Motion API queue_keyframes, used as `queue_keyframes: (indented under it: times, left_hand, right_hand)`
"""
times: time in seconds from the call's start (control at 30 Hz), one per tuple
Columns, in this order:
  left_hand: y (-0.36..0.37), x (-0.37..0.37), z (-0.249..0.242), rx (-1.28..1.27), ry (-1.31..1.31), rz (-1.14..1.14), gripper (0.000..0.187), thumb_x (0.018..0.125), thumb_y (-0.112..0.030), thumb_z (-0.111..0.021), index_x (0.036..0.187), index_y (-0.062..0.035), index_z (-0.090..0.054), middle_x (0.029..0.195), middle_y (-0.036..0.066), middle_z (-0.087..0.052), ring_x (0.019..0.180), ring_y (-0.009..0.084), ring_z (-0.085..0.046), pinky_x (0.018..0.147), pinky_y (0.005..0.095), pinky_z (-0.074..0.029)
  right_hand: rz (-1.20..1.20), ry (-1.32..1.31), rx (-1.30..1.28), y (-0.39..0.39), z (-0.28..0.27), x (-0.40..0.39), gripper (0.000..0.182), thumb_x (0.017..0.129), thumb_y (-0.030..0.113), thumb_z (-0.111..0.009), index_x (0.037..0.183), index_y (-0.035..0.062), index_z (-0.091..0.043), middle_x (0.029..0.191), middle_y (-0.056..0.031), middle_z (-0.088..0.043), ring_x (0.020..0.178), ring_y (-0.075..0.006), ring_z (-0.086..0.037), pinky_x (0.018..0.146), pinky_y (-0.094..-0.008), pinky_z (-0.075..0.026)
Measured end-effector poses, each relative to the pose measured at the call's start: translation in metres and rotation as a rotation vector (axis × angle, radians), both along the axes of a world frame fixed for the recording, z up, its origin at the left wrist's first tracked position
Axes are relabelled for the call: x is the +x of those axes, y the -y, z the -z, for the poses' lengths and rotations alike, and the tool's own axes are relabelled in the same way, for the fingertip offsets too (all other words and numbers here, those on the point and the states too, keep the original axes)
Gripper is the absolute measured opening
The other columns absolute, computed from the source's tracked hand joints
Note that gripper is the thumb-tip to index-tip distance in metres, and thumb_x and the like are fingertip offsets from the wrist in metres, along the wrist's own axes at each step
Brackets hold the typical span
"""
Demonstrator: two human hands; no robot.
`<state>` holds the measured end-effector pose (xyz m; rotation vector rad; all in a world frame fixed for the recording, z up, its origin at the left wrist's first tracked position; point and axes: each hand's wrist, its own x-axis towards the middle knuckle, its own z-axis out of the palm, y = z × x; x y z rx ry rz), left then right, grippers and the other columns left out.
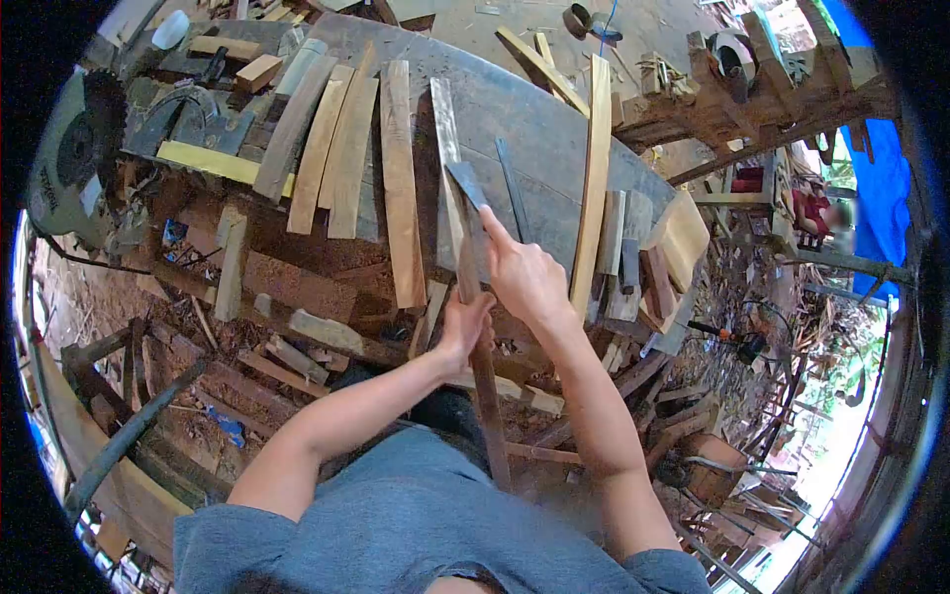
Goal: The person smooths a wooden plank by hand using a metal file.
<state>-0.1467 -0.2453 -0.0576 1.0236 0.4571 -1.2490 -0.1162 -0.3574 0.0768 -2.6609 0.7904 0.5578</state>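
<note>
left hand (463,327) grips long rough wood strip (482,376) | right hand (524,275) clasps flat grey blade (467,183) on it

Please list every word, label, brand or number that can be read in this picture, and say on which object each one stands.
No text can be read.
Circular saw: dark marks on its housing, too blurred to read.
Wooden slats, chisel blade, left hand, right hand: no writing visible.

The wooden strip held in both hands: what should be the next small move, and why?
Probably draw the blade down along the wooden strip toward the body. The right hand holds the blade flat against the strip's upper end with a finger along it, while the left hand grips the strip just below, steadying it.
</note>
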Motion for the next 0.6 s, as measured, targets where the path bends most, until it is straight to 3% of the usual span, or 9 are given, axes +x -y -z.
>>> queue_keyframes:
  times: [0.17, 0.23, 0.27, 0.37, 0.5, 0.6]
  left_hand:
    - [0.003, 0.013, -0.021, 0.018, -0.020, 0.035, 0.030, 0.094, -0.030, -0.059, 0.112, -0.0094, -0.045, 0.071, 0.005, -0.057, 0.051, 0.0179, -0.055, 0.040, 0.0329, -0.045]
    - [0.004, 0.006, -0.025, -0.006, -0.043, -0.080, 0.030, 0.093, -0.032, -0.061, 0.108, -0.0098, -0.049, 0.068, 0.005, -0.056, 0.049, 0.0171, -0.055, 0.041, 0.0316, -0.045]
    - [0.002, 0.004, -0.024, 0.049, 0.076, -0.021, 0.028, 0.092, -0.034, -0.061, 0.105, -0.0106, -0.051, 0.069, 0.005, -0.057, 0.045, 0.0156, -0.053, 0.042, 0.0310, -0.045]
    - [-0.001, 0.020, -0.025, 0.010, -0.030, 0.087, 0.031, 0.092, -0.035, -0.061, 0.108, -0.0115, -0.049, 0.068, 0.004, -0.056, 0.045, 0.0151, -0.052, 0.041, 0.0311, -0.045]
    - [0.005, 0.036, -0.021, -0.003, -0.089, 0.014, 0.032, 0.093, -0.037, -0.058, 0.112, -0.0149, -0.045, 0.064, 0.004, -0.055, 0.044, 0.0161, -0.053, 0.039, 0.0326, -0.045]
    - [0.004, 0.033, -0.026, -0.008, -0.058, 0.015, 0.031, 0.095, -0.041, -0.050, 0.104, -0.0115, -0.054, 0.069, 0.005, -0.059, 0.052, 0.0176, -0.057, 0.046, 0.0337, -0.049]
  right_hand:
    - [0.022, 0.056, 0.009, -0.020, 0.003, -0.017, 0.049, 0.097, 0.030, -0.042, 0.145, 0.0301, -0.031, 0.075, -0.0266, -0.064, 0.074, -0.0466, -0.064, 0.066, -0.0555, -0.051]
    - [0.006, 0.027, 0.021, -0.021, -0.003, -0.021, 0.050, 0.097, 0.029, -0.042, 0.145, 0.0304, -0.030, 0.075, -0.0266, -0.064, 0.074, -0.0461, -0.064, 0.066, -0.0553, -0.051]
    - [0.015, -0.005, 0.046, -0.021, -0.007, -0.022, 0.050, 0.097, 0.030, -0.042, 0.146, 0.0306, -0.030, 0.075, -0.0264, -0.064, 0.074, -0.0457, -0.064, 0.065, -0.0550, -0.051]
    - [0.008, -0.027, 0.037, -0.016, -0.011, -0.008, 0.050, 0.097, 0.029, -0.042, 0.145, 0.0308, -0.030, 0.075, -0.0257, -0.065, 0.072, -0.0454, -0.064, 0.064, -0.0541, -0.051]
    - [-0.039, 0.032, -0.002, -0.016, -0.001, 0.001, 0.049, 0.097, 0.029, -0.042, 0.145, 0.0310, -0.030, 0.075, -0.0257, -0.064, 0.073, -0.0452, -0.064, 0.065, -0.0541, -0.051]
    - [0.038, 0.054, 0.103, -0.025, -0.007, -0.025, 0.050, 0.098, 0.029, -0.042, 0.146, 0.0295, -0.029, 0.075, -0.0259, -0.064, 0.073, -0.0446, -0.064, 0.065, -0.0532, -0.049]
